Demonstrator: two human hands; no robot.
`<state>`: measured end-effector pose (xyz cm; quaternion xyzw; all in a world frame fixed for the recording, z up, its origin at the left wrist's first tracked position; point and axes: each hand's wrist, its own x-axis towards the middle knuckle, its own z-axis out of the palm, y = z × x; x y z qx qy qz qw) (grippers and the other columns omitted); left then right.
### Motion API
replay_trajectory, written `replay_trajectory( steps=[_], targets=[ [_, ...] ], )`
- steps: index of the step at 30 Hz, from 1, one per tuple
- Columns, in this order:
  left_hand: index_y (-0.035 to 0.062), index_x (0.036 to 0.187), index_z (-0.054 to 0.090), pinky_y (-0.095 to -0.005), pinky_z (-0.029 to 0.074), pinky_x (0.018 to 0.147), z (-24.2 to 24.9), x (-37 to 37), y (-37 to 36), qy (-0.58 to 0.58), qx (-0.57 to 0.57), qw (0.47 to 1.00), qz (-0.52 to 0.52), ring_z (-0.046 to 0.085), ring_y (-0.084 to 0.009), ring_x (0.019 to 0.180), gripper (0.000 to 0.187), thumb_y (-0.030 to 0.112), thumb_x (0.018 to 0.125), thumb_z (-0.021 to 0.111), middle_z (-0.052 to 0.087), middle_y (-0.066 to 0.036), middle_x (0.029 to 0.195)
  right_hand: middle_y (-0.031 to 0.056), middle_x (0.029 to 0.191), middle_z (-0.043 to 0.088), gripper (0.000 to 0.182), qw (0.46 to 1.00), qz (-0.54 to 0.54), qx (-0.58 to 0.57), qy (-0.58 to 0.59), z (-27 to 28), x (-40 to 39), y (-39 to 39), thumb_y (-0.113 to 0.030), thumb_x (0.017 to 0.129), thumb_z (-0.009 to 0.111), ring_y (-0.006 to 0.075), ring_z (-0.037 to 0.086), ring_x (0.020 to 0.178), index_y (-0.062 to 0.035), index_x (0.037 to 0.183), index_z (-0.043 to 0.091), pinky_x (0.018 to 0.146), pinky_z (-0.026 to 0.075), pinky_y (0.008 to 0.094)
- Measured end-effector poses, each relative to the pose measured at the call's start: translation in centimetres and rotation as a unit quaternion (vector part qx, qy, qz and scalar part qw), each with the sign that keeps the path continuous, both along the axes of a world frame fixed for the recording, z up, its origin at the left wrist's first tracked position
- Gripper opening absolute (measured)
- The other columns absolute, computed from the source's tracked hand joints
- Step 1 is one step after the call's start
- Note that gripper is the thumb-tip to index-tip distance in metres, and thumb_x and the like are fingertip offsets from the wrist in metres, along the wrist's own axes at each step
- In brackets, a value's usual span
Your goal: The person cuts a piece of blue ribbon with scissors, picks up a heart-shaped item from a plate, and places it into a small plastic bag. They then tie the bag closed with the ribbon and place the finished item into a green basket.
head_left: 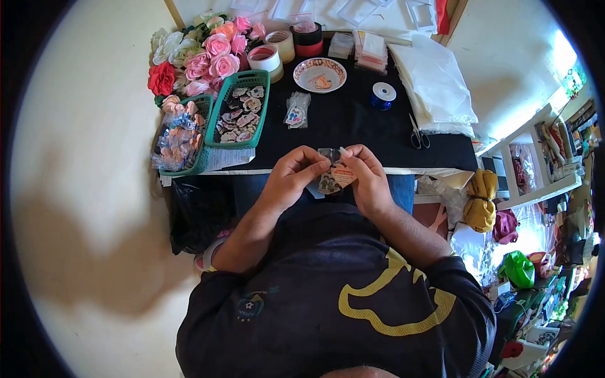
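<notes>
Between my hands, just in front of the table's near edge, is a small clear packet (329, 183) with dark and pale printed pieces inside and an orange-and-white label. My left hand (295, 176) pinches its left side between thumb and fingers. On the other side, my right hand (370, 179) has thumb and fingers closed on the packet's upper right, where a small white tip shows. Whether the packet's top is sealed cannot be made out.
The black-covered table (340, 132) holds a green basket of cut-outs (239, 113), a basket of wrapped pieces (183, 135), flowers (211, 57), tape rolls (266, 62), a plate (320, 75), a ribbon spool (383, 94), scissors (418, 135) and white sheets (435, 82).
</notes>
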<state>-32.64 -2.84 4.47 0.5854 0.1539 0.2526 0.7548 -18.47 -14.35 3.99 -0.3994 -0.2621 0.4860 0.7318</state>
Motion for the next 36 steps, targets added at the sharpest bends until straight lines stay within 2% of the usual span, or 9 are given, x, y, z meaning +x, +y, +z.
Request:
replay_trajectory(
  steps=[3, 6, 9, 11, 16, 18, 27, 29, 36],
  targets=[
    [0.0029, 0.099, 0.06, -0.0192, 0.048, 0.075, 0.1, 0.0, 0.1, -0.002, 0.027, 1.0, 0.008, 0.059, -0.005, 0.083, 0.01, 0.01, 0.093, 0.065, 0.064, -0.001, 0.091, 0.0009, 0.093, 0.058, 0.011, 0.999, -0.043, 0.011, -0.002, -0.2, -0.3, 0.1, -0.017, 0.099, 0.055, 0.0083, 0.056, 0.087, -0.0063, 0.101, 0.054, 0.079, 0.046, 0.0249],
    [0.0036, 0.099, 0.059, -0.0186, 0.047, 0.075, -0.1, -0.1, 0.2, -0.011, 0.022, 1.0, 0.013, 0.057, -0.0041, 0.083, 0.01, 0.01, 0.094, 0.064, 0.062, 0.0, 0.09, 0.0003, 0.089, 0.056, 0.013, 0.997, -0.069, 0.005, -0.047, 0.2, -0.6, 0.2, -0.018, 0.099, 0.056, 0.007, 0.054, 0.084, -0.0049, 0.101, 0.055, 0.077, 0.045, 0.0235],
    [0.0043, 0.099, 0.059, -0.018, 0.046, 0.074, -0.1, -0.4, 0.6, -0.018, 0.012, 1.0, 0.003, 0.056, -0.0035, 0.082, 0.009, 0.011, 0.095, 0.063, 0.061, 0.002, 0.09, 0.0002, 0.091, 0.056, 0.019, 0.991, -0.063, 0.002, -0.114, 0.5, -0.6, 0.3, -0.021, 0.098, 0.058, 0.0064, 0.053, 0.085, -0.0032, 0.104, 0.055, 0.077, 0.045, 0.0225],
    [0.0044, 0.101, 0.059, -0.0181, 0.046, 0.073, -0.1, -0.4, 0.6, -0.025, 0.014, 1.0, 0.01, 0.056, -0.0032, 0.082, 0.01, 0.012, 0.096, 0.062, 0.061, 0.002, 0.089, -0.0006, 0.092, 0.058, 0.018, 0.98, 0.019, -0.059, -0.19, 0.3, -0.2, 0.2, -0.02, 0.098, 0.06, 0.0056, 0.054, 0.084, -0.0033, 0.104, 0.056, 0.079, 0.045, 0.0222],
    [0.0036, 0.104, 0.06, -0.018, 0.044, 0.072, -0.3, -0.5, 0.5, -0.037, -0.008, 0.999, 0.017, 0.054, -0.0023, 0.08, 0.012, 0.013, 0.097, 0.061, 0.06, 0.003, 0.089, -0.0003, 0.089, 0.059, 0.02, 0.984, 0.007, -0.042, -0.175, 0.3, -0.3, 0.2, -0.02, 0.096, 0.063, 0.005, 0.054, 0.083, -0.0012, 0.103, 0.058, 0.076, 0.045, 0.0208],
    [0.0026, 0.104, 0.06, -0.0181, 0.044, 0.072, -0.5, -0.8, 0.8, 0.006, 0.075, 0.997, -0.003, 0.053, -0.0019, 0.08, 0.012, 0.013, 0.098, 0.059, 0.06, 0.002, 0.09, -0.0006, 0.088, 0.059, 0.022, 0.984, -0.008, -0.021, -0.174, 0.3, -0.4, 0.1, -0.022, 0.096, 0.063, 0.0045, 0.053, 0.08, -0.0007, 0.102, 0.059, 0.072, 0.045, 0.0201],
    [0.0024, 0.102, 0.06, -0.0182, 0.044, 0.069, -0.8, -0.3, 0.3, -0.033, 0.082, 0.996, -0.003, 0.054, -0.0026, 0.077, 0.011, 0.012, 0.098, 0.056, 0.06, 0.001, 0.089, -0.0005, 0.088, 0.059, 0.022, 0.989, 0.013, -0.052, -0.137, 0.5, -0.2, 0.0, -0.021, 0.096, 0.063, 0.0046, 0.053, 0.08, -0.0002, 0.104, 0.059, 0.072, 0.044, 0.0194],
    [0.0027, 0.102, 0.059, -0.0186, 0.045, 0.069, -0.8, -0.3, 0.1, -0.039, 0.071, 0.997, -0.003, 0.054, -0.0027, 0.077, 0.01, 0.012, 0.098, 0.056, 0.06, 0.001, 0.089, -0.001, 0.088, 0.059, 0.02, 0.981, 0.018, -0.055, -0.185, 0.6, -0.4, -0.2, -0.019, 0.097, 0.062, 0.0043, 0.053, 0.08, -0.0008, 0.103, 0.058, 0.071, 0.043, 0.019],
    [0.0028, 0.098, 0.057, -0.0203, 0.046, 0.068, -1.3, -0.4, 0.3, -0.049, 0.058, 0.997, -0.015, 0.054, -0.0027, 0.077, 0.007, 0.009, 0.097, 0.055, 0.058, 0.001, 0.087, -0.0032, 0.079, 0.056, 0.011, 0.987, -0.003, -0.027, -0.159, 0.3, -1.0, 0.1, -0.011, 0.097, 0.06, 0.0024, 0.049, 0.073, -0.0011, 0.099, 0.057, 0.066, 0.04, 0.0181]
  ],
)
